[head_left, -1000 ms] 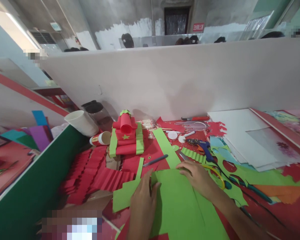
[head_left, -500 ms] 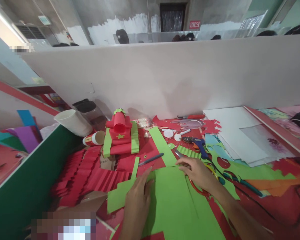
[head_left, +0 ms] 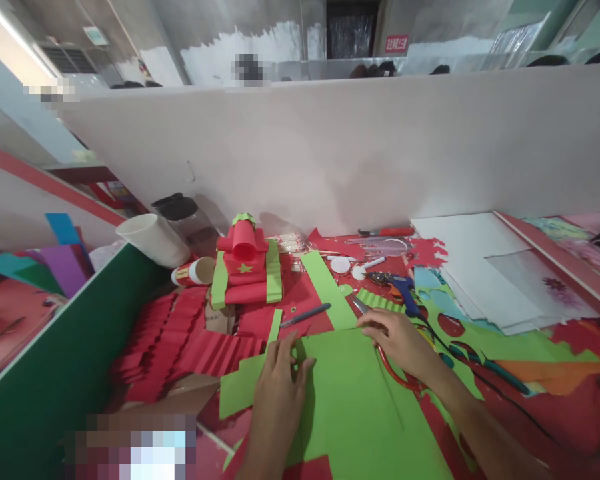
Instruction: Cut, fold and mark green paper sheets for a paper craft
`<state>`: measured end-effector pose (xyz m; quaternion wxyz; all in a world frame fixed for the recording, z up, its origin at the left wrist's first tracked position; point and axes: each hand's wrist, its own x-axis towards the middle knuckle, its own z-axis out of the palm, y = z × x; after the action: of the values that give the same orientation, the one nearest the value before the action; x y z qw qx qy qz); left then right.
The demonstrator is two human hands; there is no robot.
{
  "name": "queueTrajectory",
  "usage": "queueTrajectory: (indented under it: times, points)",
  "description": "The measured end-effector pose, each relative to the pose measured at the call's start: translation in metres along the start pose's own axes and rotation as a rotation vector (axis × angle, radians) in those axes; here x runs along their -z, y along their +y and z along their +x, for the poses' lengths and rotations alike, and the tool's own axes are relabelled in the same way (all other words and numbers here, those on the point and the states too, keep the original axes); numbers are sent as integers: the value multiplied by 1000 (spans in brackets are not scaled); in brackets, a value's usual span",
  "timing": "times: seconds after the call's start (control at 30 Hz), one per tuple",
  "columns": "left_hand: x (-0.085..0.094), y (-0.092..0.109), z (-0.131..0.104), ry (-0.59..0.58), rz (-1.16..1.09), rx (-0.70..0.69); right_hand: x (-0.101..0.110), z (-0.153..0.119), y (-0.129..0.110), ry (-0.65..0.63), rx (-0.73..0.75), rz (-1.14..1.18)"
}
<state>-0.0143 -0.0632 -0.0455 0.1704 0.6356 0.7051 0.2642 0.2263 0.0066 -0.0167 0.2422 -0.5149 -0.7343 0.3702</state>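
Observation:
A large sheet of green paper (head_left: 353, 400) lies in front of me, with a thin line or slit on its right part. My left hand (head_left: 280, 387) rests along the sheet's left edge, fingers bent and thumb apart on the paper. At the far right corner, the fingertips of my right hand (head_left: 393, 337) close on the sheet's edge. Red-handled scissors (head_left: 397, 375) lie under that hand, partly hidden, blades pointing away. A grey pen (head_left: 306, 315) and a green strip (head_left: 329, 290) are just beyond the sheet.
A red and green paper tank model (head_left: 245, 267) stands behind pleated red paper (head_left: 220, 353). A paper cup (head_left: 193, 272) lies beside it. To the right are a blue glue gun (head_left: 404, 290), its cord and paper scraps. A green divider (head_left: 70, 353) borders the left.
My left thumb has spread outward over the green sheet, and that hand's fingers have shifted slightly. My right hand stays at the far corner. The view has turned slightly, moving everything rightward.

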Motion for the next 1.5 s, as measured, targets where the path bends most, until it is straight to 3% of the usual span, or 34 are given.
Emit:
queueTrajectory:
  times: [0.5, 0.9, 1.33, 1.5]
  points:
    - [-5, -7, -8, 71, 128, -165, -5, 0, 4, 19, -20, -21]
    - [1, 3, 0, -20, 53, 35, -2, 0, 2, 1, -20, -7]
    - [-2, 0, -10, 109, 53, -126, -3, -1, 1, 24, 9, -67]
    - [-1, 1, -8, 48, 42, -99, -3, -1, -2, 28, 31, -108]
